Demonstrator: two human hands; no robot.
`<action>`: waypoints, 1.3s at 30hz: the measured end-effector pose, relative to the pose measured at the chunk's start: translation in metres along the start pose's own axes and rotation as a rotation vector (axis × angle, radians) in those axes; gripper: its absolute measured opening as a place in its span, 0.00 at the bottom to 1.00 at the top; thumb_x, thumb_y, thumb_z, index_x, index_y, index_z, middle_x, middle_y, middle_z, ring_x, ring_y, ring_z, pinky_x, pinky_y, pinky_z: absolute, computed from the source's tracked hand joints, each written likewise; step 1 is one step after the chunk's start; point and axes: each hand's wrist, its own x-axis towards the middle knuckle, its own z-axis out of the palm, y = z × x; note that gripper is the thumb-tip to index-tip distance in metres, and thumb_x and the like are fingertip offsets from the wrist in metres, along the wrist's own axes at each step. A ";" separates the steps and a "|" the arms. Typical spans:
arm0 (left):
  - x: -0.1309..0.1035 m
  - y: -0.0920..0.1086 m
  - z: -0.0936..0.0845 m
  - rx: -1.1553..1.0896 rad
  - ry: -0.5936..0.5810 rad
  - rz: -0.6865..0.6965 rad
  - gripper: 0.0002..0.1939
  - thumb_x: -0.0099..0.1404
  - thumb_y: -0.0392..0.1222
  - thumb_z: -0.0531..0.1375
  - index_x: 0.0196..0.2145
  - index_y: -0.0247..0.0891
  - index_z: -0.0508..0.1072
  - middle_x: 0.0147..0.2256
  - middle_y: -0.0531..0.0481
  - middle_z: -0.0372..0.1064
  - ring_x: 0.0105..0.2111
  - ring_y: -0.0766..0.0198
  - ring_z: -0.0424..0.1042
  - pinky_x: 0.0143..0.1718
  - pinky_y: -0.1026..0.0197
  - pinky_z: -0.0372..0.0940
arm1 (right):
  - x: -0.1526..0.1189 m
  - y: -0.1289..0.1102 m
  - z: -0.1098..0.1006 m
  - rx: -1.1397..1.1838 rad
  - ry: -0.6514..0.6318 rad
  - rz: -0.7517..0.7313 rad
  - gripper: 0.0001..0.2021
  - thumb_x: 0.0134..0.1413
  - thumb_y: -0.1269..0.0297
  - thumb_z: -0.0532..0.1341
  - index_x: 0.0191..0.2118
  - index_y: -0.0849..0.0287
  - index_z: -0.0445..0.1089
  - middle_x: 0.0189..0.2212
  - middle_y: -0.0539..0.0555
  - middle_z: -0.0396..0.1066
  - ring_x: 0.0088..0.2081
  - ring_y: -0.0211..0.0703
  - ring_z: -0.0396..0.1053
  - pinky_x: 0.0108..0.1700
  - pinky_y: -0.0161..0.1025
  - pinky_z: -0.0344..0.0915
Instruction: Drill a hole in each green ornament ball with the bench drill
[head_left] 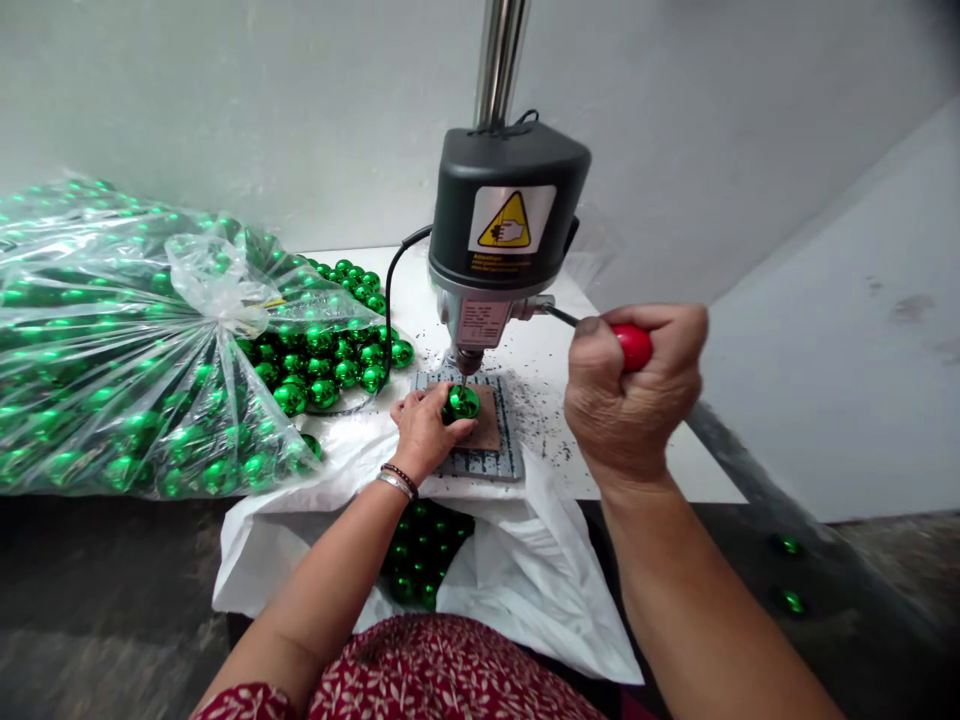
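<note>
Glossy green, a round ball point(464, 402) is gripped by the left hand point(429, 428), its thumb along the near side, beneath the thin metal bit point(464, 380) of the black-and-grey drill press point(510, 205). Round, the ball shows no long axis; whether the upright bit touches it I cannot tell. The right hand point(637, 400), farther from the ball, is closed round the red knob point(634, 346) on the lever right of the drill press. Left of the drill press lies a knotted clear plastic sack point(214, 290) of green balls; before it, an open white bag point(525, 570) holds more.
</note>
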 end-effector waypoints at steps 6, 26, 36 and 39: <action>-0.001 0.001 -0.001 -0.044 -0.003 0.008 0.26 0.59 0.49 0.70 0.55 0.46 0.76 0.51 0.43 0.77 0.58 0.41 0.64 0.62 0.41 0.50 | -0.013 0.005 0.004 0.046 0.062 -0.012 0.08 0.60 0.57 0.58 0.35 0.54 0.62 0.27 0.47 0.67 0.27 0.33 0.65 0.32 0.34 0.64; -0.003 0.011 -0.007 -0.033 -0.014 -0.009 0.25 0.59 0.45 0.69 0.53 0.41 0.74 0.48 0.44 0.77 0.55 0.45 0.71 0.58 0.44 0.58 | 0.056 -0.017 0.017 0.061 -0.088 0.172 0.13 0.61 0.58 0.60 0.33 0.61 0.61 0.25 0.44 0.59 0.27 0.26 0.54 0.33 0.31 0.56; -0.041 -0.050 -0.056 -0.237 -0.109 0.230 0.28 0.61 0.49 0.68 0.57 0.41 0.74 0.55 0.41 0.76 0.54 0.49 0.73 0.60 0.46 0.63 | 0.070 -0.017 0.024 0.009 -0.060 0.296 0.13 0.59 0.56 0.63 0.33 0.61 0.63 0.26 0.44 0.63 0.29 0.28 0.57 0.37 0.35 0.56; -0.015 -0.065 -0.066 -0.155 0.120 0.048 0.19 0.70 0.43 0.58 0.56 0.37 0.75 0.54 0.39 0.76 0.49 0.54 0.76 0.56 0.51 0.68 | 0.068 -0.003 0.028 0.006 -0.003 0.180 0.22 0.57 0.42 0.61 0.34 0.60 0.65 0.27 0.45 0.65 0.28 0.29 0.59 0.37 0.38 0.59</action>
